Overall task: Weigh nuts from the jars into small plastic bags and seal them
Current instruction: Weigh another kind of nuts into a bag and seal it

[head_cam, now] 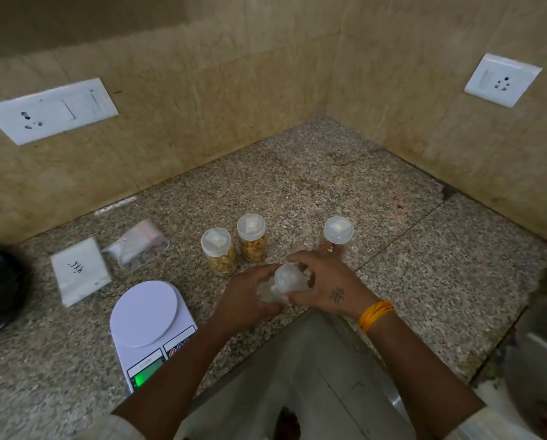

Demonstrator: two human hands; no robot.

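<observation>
Both forearms reach over a speckled granite desk [392,249]. White digital scale [148,315] sits left, display lit green, unreadable. Left hand [250,296] and right hand [326,281], fingers curled, grip a clear jar [286,279]. Three lidded nut jars [251,238] stand behind. A white packet [80,273] bears illegible handwriting.

A white paper packet [81,276] on the counter is carrying a short handwritten mark in dark ink, possibly "4x6", though blur is keeping it from reading surely. The scale [151,331] is showing a lit green display, its digits illegible. A small dark tattoo symbol is sitting on the right hand [326,285].
</observation>
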